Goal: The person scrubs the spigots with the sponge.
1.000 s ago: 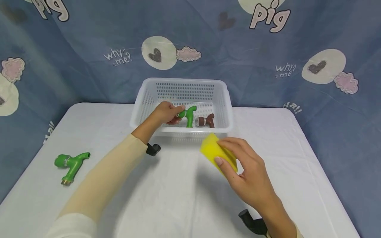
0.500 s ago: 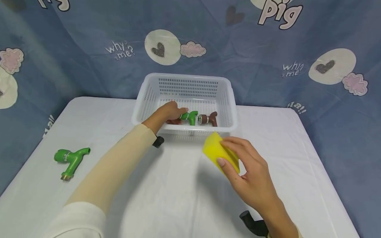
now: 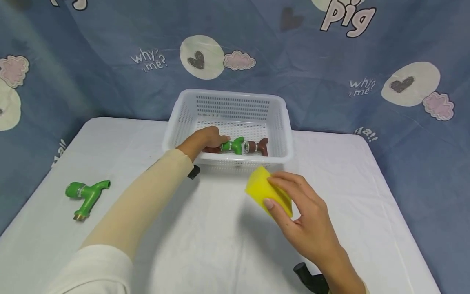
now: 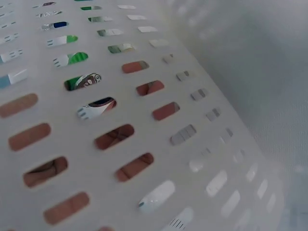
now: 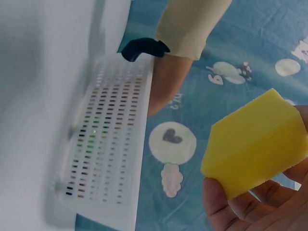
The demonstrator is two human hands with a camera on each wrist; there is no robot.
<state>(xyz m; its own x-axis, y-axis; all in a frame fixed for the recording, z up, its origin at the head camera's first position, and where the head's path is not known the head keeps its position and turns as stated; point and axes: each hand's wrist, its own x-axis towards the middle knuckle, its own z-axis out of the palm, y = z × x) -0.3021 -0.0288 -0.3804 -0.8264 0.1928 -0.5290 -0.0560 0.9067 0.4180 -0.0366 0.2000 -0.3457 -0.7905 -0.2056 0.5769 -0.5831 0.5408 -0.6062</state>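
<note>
Seen from the head view, one white basket (image 3: 257, 160) stands at 12 o'clock on the white-covered surface (image 3: 213, 249). Two taps show inside it: one inner green tap (image 3: 236, 145) near the front wall and one brown tap (image 3: 262, 146) just beside it, at 3 o'clock.

The left hand (image 3: 208, 137) reaches into the basket at the inner green tap's 9 o'clock, its thumb at the knob end. The other fingers are hidden, so I cannot tell whether it grasps the tap or has let go.

One outer green tap (image 3: 89, 196) lies on the surface at 9 o'clock, well apart from the basket, its spout towards 2 and its brass end towards 7. That makes three visible taps, two green and one brown.

The right hand (image 3: 307, 222), at 4 o'clock, pinches a single yellow sponge (image 3: 267, 188) between thumb and fingers, holding it above the surface, nearer than the basket.

Two black mounts (image 3: 311, 279) show, one by each wrist. The blue backdrop (image 3: 312, 102) bears three pink clouds (image 3: 239, 60).
</note>
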